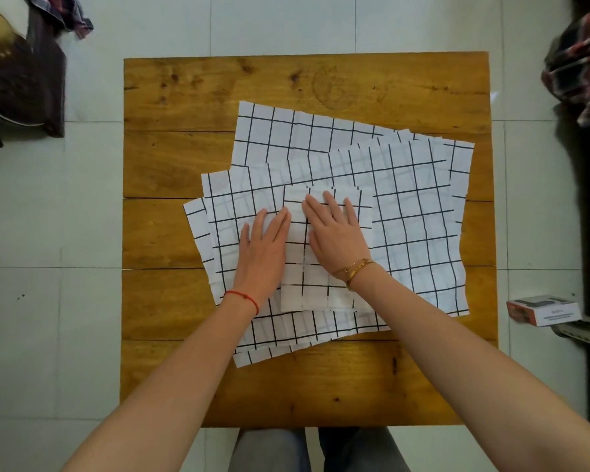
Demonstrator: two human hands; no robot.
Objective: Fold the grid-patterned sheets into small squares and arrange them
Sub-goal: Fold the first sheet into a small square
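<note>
A person seated at a wooden table [184, 97] presses both hands flat on a folded sheet [321, 284] of white paper with a black grid. The left hand [264, 248] lies with its fingers straight and slightly spread, its fingertips on the folded sheet's left edge; a red string [242, 296] circles that wrist. The right hand [336, 233] rests just beside it, fingers straight and fanned apart, covering the upper middle of the folded sheet; a gold bracelet [353, 269] sits on that wrist. Neither hand grips anything. The folded sheet lies under the palms, on top of a loose pile of unfolded grid sheets [413, 206] that spreads beyond the fingertips and out to the right of the right hand. A small box [542, 313] lies on the tiled floor [286, 25], well apart to the right.
</note>
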